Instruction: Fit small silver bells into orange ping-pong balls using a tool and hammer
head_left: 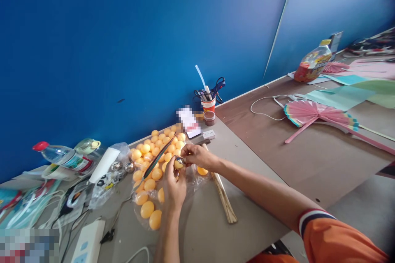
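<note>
Left hand [173,185] and right hand [197,155] both pinching one orange ball [178,164] above ball pile [151,160] on tabletop [210,222].

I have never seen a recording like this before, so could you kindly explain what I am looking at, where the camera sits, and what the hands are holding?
There is one picture, taken by a camera worn on a person's head, looking forward and down. No machine is involved: the two bare arms are the wearer's own. The left hand and right hand meet over one orange ball and a small shiny metal piece beside it; what that piece is I cannot tell. Behind them lies a pile of orange balls on clear plastic, on a grey table. Nearby are bamboo sticks, a water bottle, a cup of pens and a pink paper fan.
</note>
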`<state>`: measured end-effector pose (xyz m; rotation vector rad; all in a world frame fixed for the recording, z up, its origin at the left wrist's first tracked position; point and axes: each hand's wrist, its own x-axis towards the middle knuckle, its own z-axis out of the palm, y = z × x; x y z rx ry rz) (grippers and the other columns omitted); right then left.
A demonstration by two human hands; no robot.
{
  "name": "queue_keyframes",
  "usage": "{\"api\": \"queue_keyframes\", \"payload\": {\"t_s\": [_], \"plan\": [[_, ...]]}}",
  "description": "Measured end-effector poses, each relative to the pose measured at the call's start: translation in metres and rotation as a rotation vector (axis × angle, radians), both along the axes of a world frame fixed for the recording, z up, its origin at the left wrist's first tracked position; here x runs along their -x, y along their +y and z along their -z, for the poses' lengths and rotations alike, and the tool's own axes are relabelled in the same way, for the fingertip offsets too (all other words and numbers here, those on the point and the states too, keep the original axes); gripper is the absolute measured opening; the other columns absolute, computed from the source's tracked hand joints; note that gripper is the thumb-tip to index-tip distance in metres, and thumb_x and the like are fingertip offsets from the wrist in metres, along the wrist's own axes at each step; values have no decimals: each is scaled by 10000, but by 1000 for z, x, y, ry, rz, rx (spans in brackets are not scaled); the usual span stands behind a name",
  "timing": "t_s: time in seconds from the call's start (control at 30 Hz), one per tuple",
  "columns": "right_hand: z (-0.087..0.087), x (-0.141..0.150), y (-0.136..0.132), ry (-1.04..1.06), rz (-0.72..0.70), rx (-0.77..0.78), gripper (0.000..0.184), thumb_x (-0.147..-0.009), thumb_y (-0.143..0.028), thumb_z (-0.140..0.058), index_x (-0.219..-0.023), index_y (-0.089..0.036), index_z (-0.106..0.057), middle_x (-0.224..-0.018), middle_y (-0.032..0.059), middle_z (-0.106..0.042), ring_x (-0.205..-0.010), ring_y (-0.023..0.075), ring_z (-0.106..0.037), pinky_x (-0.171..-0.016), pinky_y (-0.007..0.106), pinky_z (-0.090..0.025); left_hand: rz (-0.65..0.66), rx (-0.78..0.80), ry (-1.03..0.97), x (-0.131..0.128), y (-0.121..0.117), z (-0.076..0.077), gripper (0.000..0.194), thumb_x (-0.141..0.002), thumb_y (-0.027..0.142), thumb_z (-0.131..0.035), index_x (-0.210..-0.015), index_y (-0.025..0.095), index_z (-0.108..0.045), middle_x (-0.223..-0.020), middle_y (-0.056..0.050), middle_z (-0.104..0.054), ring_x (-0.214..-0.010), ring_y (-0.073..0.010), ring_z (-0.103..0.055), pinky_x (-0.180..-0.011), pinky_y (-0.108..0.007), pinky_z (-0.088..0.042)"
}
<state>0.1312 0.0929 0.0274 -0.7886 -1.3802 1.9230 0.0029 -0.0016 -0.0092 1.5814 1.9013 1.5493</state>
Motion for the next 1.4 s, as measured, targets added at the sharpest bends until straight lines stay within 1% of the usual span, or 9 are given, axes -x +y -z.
{"api": "queue_keyframes", "payload": {"t_s": [0.17, 0.37, 0.5, 0.63, 0.87, 0.97, 1.1, 1.2, 1.4], "plan": [[-2, 0, -1, -17, -28, -135, 145, -693, -39, -604, -732, -177, -628, -600, -61, -595, -569, 90, -549, -603, 223, -446, 18, 31, -61, 1, -1, -1, 492, -905, 483, -630, -1269, 154, -654, -1239, -207, -720, -1171, -321, -699, -979, -451, -584], [-5, -5, 1, -52, -80, -173, 86, -710, -87, -648, -709, -172, -653, -588, -48, -612, -584, 105, -556, -612, 235, -448, 35, 73, -121, 2, -1, -4, 471, -890, 417, -643, -1278, 149, -639, -1244, -209, -719, -1164, -315, -704, -991, -461, -577], [-8, -10, 4, -36, -120, -76, 39, -755, -157, -680, -717, -156, -679, -614, -22, -645, -591, 102, -578, -627, 230, -464, 33, 82, -110, 1, -2, -8, 469, -885, 431, -650, -1259, 147, -651, -1262, -216, -712, -1168, -324, -702, -993, -471, -577], [-3, -13, 8, 32, -194, 82, 114, -718, -195, -767, -684, -142, -671, -609, -15, -641, -568, 90, -566, -623, 223, -476, 28, 67, -63, 0, -2, -9, 468, -896, 452, -644, -1264, 163, -660, -1268, -203, -713, -1200, -329, -685, -1008, -476, -569], [7, -11, 12, 93, -244, 256, 144, -711, -174, -802, -702, -129, -666, -596, -8, -631, -533, 86, -559, -597, 218, -485, 3, 33, -7, 1, -1, -3, 447, -901, 425, -655, -1277, 184, -666, -1241, -179, -727, -1171, -320, -696, -995, -465, -577], [7, -11, 12, 78, -230, 274, 143, -718, -157, -803, -709, -131, -663, -619, -4, -644, -530, 82, -558, -605, 221, -502, 13, -4, 36, 1, 0, 0, 418, -910, 386, -638, -1275, 185, -664, -1230, -174, -728, -1156, -309, -701, -990, -456, -580], [4, -11, 11, -3, -188, 228, 110, -719, -127, -775, -691, -133, -669, -615, -8, -642, -513, 73, -555, -567, 197, -491, 18, -34, 71, 2, 2, 4, 386, -913, 356, -621, -1251, 174, -668, -1226, -181, -725, -1164, -315, -695, -979, -456, -583], [4, -10, 9, -20, -156, 217, 139, -718, -116, -769, -651, -143, -650, -593, -20, -622, -500, 67, -540, -564, 191, -503, 15, -32, 73, 2, 3, 6, 384, -911, 355, -615, -1243, 168, -666, -1249, -195, -715, -1165, -321, -694, -978, -463, -583], [3, -9, 8, -23, -148, 259, 151, -764, -70, -709, -661, -157, -642, -587, -18, -608, -501, 83, -538, -593, 229, -547, 21, -25, 53, 2, 3, 8, 395, -920, 389, -605, -1246, 173, -662, -1263, -196, -709, -1173, -323, -691, -1001, -471, -571]]}}
